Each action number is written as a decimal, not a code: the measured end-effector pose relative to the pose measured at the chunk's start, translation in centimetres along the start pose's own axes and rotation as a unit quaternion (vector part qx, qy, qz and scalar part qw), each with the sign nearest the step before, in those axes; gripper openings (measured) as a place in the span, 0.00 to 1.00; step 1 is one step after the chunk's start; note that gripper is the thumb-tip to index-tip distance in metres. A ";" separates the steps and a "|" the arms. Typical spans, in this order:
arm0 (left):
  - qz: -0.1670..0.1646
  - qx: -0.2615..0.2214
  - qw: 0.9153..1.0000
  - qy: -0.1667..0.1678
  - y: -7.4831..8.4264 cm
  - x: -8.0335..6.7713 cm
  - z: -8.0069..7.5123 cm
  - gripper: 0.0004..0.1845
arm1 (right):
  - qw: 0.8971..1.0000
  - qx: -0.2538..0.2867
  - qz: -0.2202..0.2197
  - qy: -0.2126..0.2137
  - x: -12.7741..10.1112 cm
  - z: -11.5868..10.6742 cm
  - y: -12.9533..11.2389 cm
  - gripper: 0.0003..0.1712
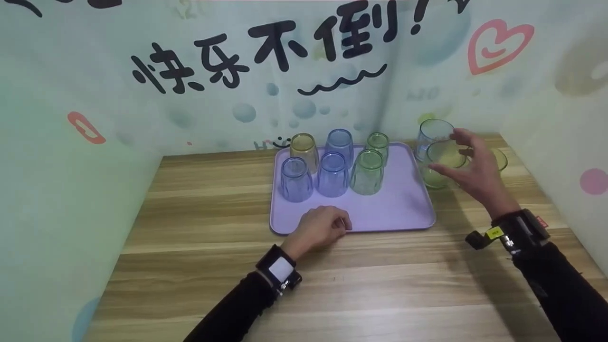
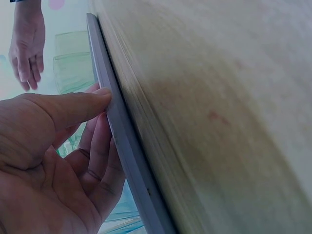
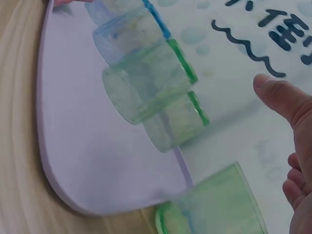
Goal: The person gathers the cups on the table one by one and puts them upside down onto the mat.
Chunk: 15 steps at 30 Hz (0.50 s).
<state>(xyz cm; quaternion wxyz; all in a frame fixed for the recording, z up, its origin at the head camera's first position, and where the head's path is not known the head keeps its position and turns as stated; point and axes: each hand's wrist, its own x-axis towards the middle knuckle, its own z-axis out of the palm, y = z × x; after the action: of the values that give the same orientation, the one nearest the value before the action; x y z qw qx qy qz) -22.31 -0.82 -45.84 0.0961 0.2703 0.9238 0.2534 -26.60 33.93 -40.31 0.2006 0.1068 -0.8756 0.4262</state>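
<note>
My left hand (image 1: 320, 225) pinches the front rim of the lilac tray (image 1: 399, 199), its thumb on the outer edge in the left wrist view. Several clear glasses stand upside down on the tray, including a green glass (image 1: 367, 173), a blue glass (image 1: 333, 175) and a yellowish glass (image 1: 304, 149). My right hand (image 1: 479, 173) hovers with fingers spread over an upright green glass (image 3: 219, 204) right of the tray. The right wrist view has its thumb apart from that glass. Behind it stands a blue glass (image 1: 430, 135); a yellowish glass (image 1: 500, 160) is mostly hidden by the hand.
The tray lies on a wood-grain table (image 1: 213, 213), near its back edge. A printed cloth backdrop (image 1: 204, 118) with black lettering rises directly behind the glasses and along both sides.
</note>
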 end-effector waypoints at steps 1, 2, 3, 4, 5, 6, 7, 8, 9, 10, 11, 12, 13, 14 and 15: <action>-0.001 -0.001 1.000 -0.001 0.0 0.0 0.0 0.08 | 1.000 0.002 0.002 0.009 0.1 -0.5 0.2 0.49; -0.001 -0.001 1.000 -0.001 0.0 0.0 0.0 0.08 | 1.000 0.001 0.003 0.016 0.1 -1.0 0.3 0.49; -0.002 -0.002 1.000 -0.001 0.0 0.0 0.0 0.08 | 1.000 -0.001 0.007 0.021 0.2 -1.5 0.5 0.48; -0.002 -0.003 1.000 -0.001 0.0 0.0 -0.1 0.08 | 1.000 0.000 0.010 0.027 0.2 -2.1 0.7 0.48; -0.003 -0.003 1.000 -0.001 0.1 0.0 -0.1 0.08 | 0.999 0.003 0.016 0.032 0.3 -2.6 1.0 0.48; -0.005 -0.003 1.000 -0.001 0.1 0.0 -0.1 0.08 | 0.999 0.006 0.021 0.036 0.3 -3.0 1.3 0.48; -0.006 -0.003 1.000 -0.001 0.1 0.0 -0.1 0.08 | 0.999 0.007 0.027 0.042 0.3 -3.5 1.7 0.48; -0.007 -0.003 1.000 -0.002 0.1 0.0 -0.1 0.08 | 0.998 0.008 0.033 0.046 0.3 -3.8 2.1 0.48; -0.009 -0.003 1.000 -0.002 0.1 0.0 -0.1 0.08 | 0.998 0.010 0.040 0.052 0.2 -4.1 2.5 0.48; -0.010 -0.002 1.000 -0.003 0.1 0.0 -0.1 0.08 | 0.997 0.013 0.046 0.057 0.0 -4.3 2.9 0.48; -0.012 -0.002 1.000 -0.004 0.2 0.0 -0.1 0.08 | 0.997 0.015 0.051 0.064 -0.1 -4.5 3.3 0.48; -0.013 -0.002 1.000 -0.006 0.2 0.0 -0.1 0.08 | 0.996 0.018 0.055 0.071 -0.3 -4.7 3.7 0.48; -0.013 -0.003 1.000 -0.007 0.2 0.0 -0.1 0.08 | 0.995 0.021 0.058 0.077 -0.4 -4.8 4.1 0.48; -0.012 -0.003 1.000 -0.006 0.2 0.0 -0.1 0.08 | 0.994 0.025 0.061 0.082 -0.5 -5.0 4.4 0.48; -0.012 -0.003 1.000 -0.006 0.2 0.0 -0.1 0.08 | 0.994 0.030 0.065 0.085 -0.6 -5.1 4.8 0.48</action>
<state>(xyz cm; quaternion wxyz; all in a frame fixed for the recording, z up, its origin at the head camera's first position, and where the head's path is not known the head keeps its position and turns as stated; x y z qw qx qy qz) -22.24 -0.75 -45.67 0.1051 0.2605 0.9256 0.2539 -26.42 40.93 -41.10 0.2430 0.0189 -0.8470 0.4724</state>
